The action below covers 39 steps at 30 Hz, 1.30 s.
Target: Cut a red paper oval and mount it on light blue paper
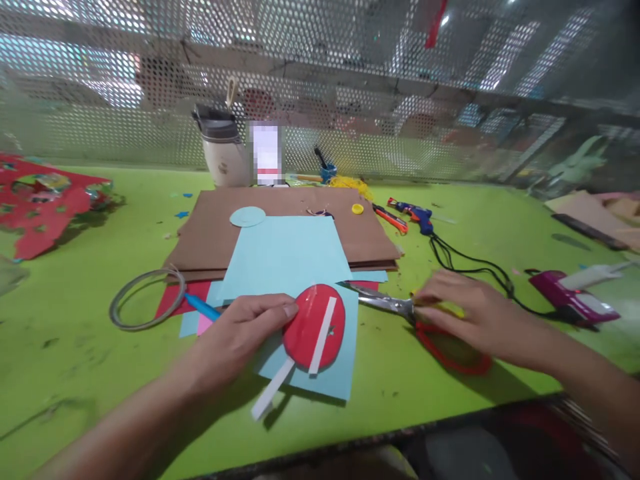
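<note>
Red oval (303,327), one of it, is just below the middle of the frame, over the light blue paper (287,257); its long axis runs roughly up and down the frame. Two white strips go with it: one white strip (323,337) lies across its right half, slanting from upper right to lower left, and another white strip (274,388) sticks out from its lower edge toward the bottom left.

The left hand (250,327) pinches the oval's left edge, thumb on top, with little gap between the digits. The right hand (463,313), right of centre, is curled around the handles of one pair of scissors (385,303). Their tips point left, near the oval's upper right edge, and their long axis slopes down to the right; the blades lie close together.

Left of centre are one wire coil (114,312) and one blue pen (203,307). Brown sheets (295,201) are stacked above centre, bearing one yellow disc (357,209). Right of them lie one orange cutter (393,219) and one blue glue gun (420,215).
</note>
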Motion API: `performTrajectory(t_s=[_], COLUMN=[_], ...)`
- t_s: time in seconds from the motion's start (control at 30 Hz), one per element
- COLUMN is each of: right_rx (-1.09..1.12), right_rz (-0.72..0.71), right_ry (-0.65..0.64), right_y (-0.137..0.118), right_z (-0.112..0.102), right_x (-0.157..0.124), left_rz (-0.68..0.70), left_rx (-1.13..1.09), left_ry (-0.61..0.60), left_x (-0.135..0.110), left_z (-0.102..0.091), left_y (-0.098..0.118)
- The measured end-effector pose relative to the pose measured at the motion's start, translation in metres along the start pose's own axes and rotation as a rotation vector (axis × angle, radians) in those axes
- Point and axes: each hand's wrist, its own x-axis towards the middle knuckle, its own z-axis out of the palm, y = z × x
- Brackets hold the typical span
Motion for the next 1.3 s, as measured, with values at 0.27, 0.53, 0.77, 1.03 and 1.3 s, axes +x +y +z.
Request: performTrajectory(t_s=[0.27, 0.53, 0.77, 1.03, 1.3], right_rx=[-0.297, -0.294, -0.261, 0.044, 0.090], right_rz=[-0.003, -0.001, 0.124, 0.155, 0.034], right_ry=[-0.098, -0.148, -0.121, -0.074, -0.233], right_y=[0.035, 0.038, 0.051, 0.024, -0.014], right_z=[0.022, 0.025, 0.013, -0.020, -0.030], right_x=[-0.033, -0.024, -0.034, -0.037, -0.008], left_rz=[0.163, 0.102, 0.062, 0.115, 0.225], left_rx=[0.132, 0.071, 0.048, 0.159, 0.332], left_ry=[-0.007, 0.056, 0.046, -0.096, -0.293], left_x=[-0.002, -0.005, -0.004, -0.008, -0.010], left_z=[-0.001, 0.002, -0.008, -0.008, -0.011], left_y=[0.005, 0.004, 0.007, 0.011, 0.010])
